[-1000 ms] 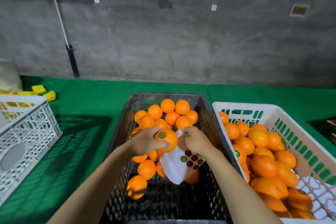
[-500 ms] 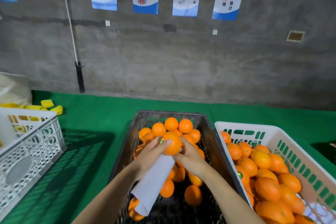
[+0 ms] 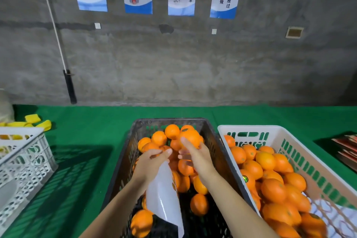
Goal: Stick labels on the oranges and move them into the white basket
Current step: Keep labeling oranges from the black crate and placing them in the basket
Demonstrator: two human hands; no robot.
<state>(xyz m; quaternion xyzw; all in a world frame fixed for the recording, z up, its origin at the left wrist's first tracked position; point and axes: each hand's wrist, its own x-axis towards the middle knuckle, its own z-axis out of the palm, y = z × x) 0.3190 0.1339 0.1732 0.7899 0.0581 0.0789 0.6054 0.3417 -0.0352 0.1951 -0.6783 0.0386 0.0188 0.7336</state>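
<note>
Orange (image 3: 190,137), round and dimpled, sits in my right hand (image 3: 197,155), whose fingers curl up round its near side above the far half of the black basket (image 3: 224,152). Half a second ago both hands cupped this fruit together; now I see the left hand (image 3: 152,162) has let go and sits just left of the right one, its fingers curled on the top of the label sheet (image 3: 164,195), a glossy white backing paper that hangs down curved toward me. The black basket is a dark plastic lattice, with loose oranges (image 3: 185,168) heaped under and beyond both hands. Just right of it stands the white basket (image 3: 251,128), slotted plastic, piled with oranges, one showing a small round label (image 3: 245,178). Both rest on the bench (image 3: 87,141), covered in green felt-like cloth. At far left is a perforated white crate (image 3: 25,160).
</note>
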